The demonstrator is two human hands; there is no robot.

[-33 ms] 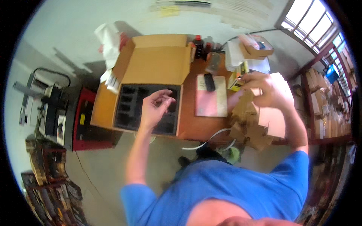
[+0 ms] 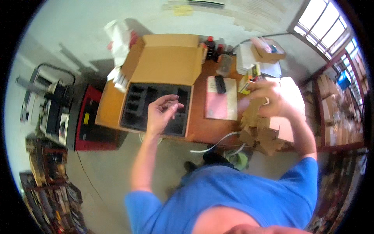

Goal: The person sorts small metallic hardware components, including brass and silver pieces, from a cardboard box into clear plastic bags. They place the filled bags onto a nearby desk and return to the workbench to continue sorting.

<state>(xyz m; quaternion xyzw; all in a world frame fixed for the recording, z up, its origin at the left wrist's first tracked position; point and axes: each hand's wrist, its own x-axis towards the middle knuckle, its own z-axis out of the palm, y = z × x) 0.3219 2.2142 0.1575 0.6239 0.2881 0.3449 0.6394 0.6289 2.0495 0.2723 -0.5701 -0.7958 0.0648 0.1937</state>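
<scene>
My left hand (image 2: 161, 114) hovers over an open cardboard box (image 2: 167, 60) lined with black foam (image 2: 142, 119) with cut-out recesses. Its fingers curl loosely with a gap to the thumb, and I see nothing in them. On the right, my right hand (image 2: 274, 100) is over a heap of folded brown cardboard pieces (image 2: 260, 132). The fingers of that hand are bent and apart, slightly blurred, with no object visible between them. Just beyond its fingertips stands a small yellow and black box (image 2: 245, 82). Whether the hand touches the cardboard is unclear.
A pink and white booklet (image 2: 221, 105) with a black object (image 2: 220, 84) on it lies mid-table. Behind are dark bottles with red caps (image 2: 210, 48), a clear packet (image 2: 224, 64) and a small open carton (image 2: 269, 52). A white strap (image 2: 214, 147) overhangs the front edge.
The whole view has shifted slightly, so the table and box appear a little further right. Both hands keep nearly the same pose.
</scene>
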